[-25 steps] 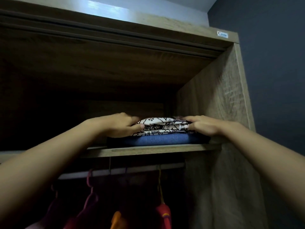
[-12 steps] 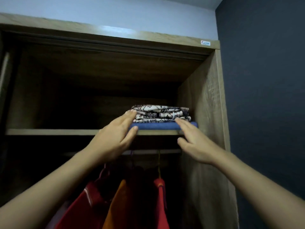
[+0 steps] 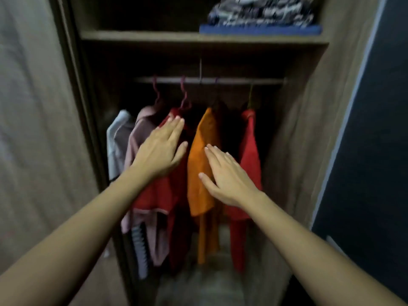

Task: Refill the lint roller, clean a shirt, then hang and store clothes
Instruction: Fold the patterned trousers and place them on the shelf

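Note:
Inside the open wardrobe, a folded black-and-white patterned garment (image 3: 261, 13) lies on a folded blue one (image 3: 260, 30) on the upper shelf (image 3: 143, 36). Below, several shirts hang from the rail (image 3: 231, 80): white, pinkish, dark red (image 3: 163, 195), orange (image 3: 202, 164) and red (image 3: 249, 151). My left hand (image 3: 162, 149) is flat with straight fingers in front of the dark red shirt. My right hand (image 3: 225, 176) is also flat, fingers straight, in front of the orange shirt. Neither hand holds anything.
The wardrobe's sliding door (image 3: 33, 129) stands at the left and its wooden side panel (image 3: 309, 140) at the right. A dark wall (image 3: 375, 151) is further right. The wardrobe floor (image 3: 198, 283) shows below the clothes.
Both hands have let go of the folded stack on the shelf and dropped to the hanging shirts. The view has tilted down, so the shelf now sits at the top.

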